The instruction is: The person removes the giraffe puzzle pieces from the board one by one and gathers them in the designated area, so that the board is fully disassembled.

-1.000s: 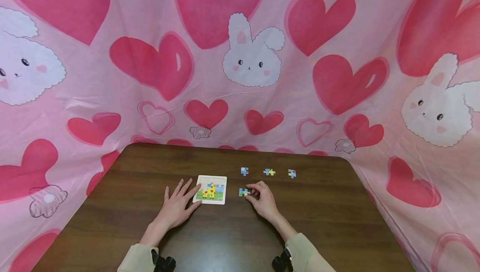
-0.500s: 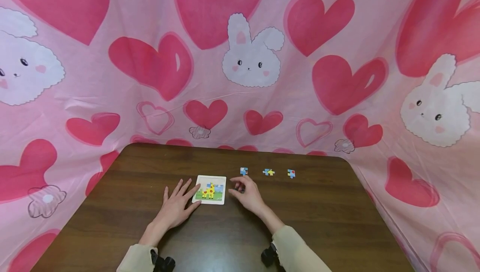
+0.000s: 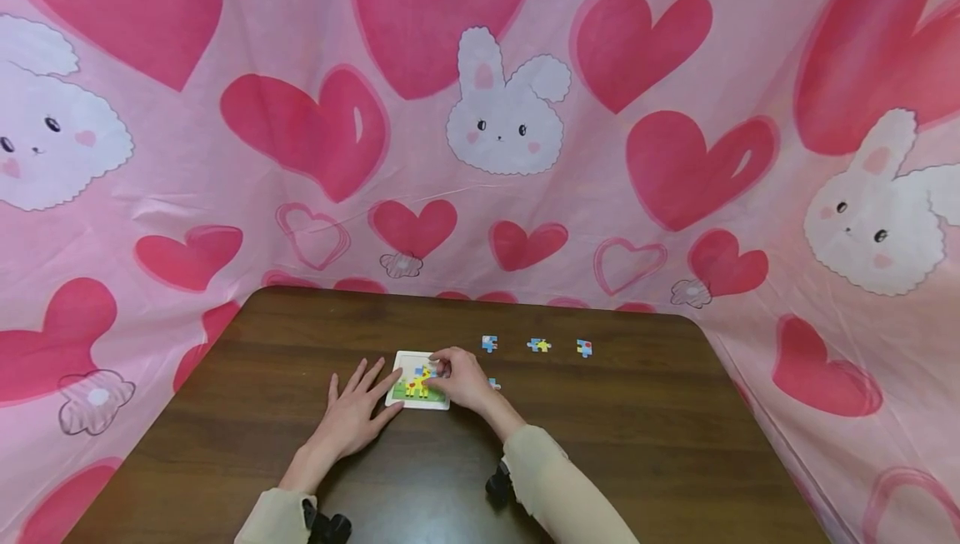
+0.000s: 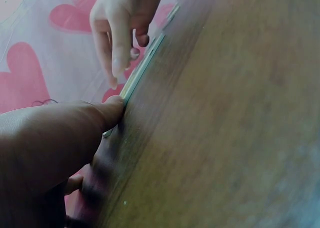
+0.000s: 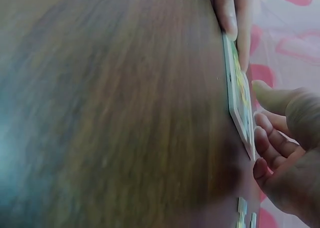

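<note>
Head view: our flat left hand (image 3: 351,419) steadies the white square giraffe puzzle tray (image 3: 419,380); our right hand (image 3: 459,377), fingers curled, grip unclear, hovers over it. Fitting step; we judge alignment comes next.

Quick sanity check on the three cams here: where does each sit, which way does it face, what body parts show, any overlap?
Head: worn high, looks forward and down at the table; left hand, right hand, both sleeves show.
Left wrist: low at table level, looks along the left hand's fingers at the puzzle board edge; right hand beyond.
Right wrist: low, faces the board edge; right hand's fingers show.
Shared: all three see the board.
</note>
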`<action>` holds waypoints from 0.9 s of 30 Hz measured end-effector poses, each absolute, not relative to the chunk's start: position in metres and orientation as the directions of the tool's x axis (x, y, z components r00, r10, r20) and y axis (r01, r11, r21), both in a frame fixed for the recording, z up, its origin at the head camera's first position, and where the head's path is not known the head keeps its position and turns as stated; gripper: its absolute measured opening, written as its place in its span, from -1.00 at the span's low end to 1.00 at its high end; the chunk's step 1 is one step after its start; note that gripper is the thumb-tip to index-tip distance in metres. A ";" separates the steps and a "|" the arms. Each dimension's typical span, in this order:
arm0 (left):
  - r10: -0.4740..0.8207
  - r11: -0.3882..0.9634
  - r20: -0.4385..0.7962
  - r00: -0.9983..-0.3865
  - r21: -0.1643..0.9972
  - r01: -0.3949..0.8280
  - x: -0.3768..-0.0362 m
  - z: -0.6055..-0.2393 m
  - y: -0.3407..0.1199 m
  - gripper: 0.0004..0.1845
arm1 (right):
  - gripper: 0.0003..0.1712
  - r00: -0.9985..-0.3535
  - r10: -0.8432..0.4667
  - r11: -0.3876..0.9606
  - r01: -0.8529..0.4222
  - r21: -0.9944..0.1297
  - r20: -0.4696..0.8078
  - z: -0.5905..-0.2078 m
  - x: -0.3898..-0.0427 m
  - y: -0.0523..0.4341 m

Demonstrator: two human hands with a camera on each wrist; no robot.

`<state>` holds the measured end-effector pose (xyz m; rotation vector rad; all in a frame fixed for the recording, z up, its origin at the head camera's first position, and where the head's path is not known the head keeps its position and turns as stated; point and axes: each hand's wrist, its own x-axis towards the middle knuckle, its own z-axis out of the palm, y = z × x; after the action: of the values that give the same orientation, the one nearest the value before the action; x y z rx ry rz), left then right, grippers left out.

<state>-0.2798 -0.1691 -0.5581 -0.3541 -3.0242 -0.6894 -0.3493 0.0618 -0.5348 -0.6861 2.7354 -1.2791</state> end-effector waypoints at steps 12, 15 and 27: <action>0.216 0.877 0.073 -0.974 0.424 0.226 -0.280 -0.556 -0.167 -0.31 | -0.65 -0.911 -0.385 0.615 -0.373 -0.694 0.148 -0.543 -0.353 0.055; 0.215 0.873 0.074 -0.974 0.432 0.226 -0.280 -0.557 -0.167 -0.31 | -0.67 -0.914 -0.379 0.627 -0.370 -0.685 0.147 -0.546 -0.353 0.053; 0.212 0.870 0.061 -0.975 0.444 0.217 -0.281 -0.560 -0.170 -0.30 | -0.65 -0.915 -0.358 0.576 -0.373 -0.727 0.185 -0.555 -0.348 0.054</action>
<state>-0.2808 -0.1697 -0.5596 -0.3475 -3.0273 -0.7201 -0.3478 0.0540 -0.5555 -0.6502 2.8047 -1.3012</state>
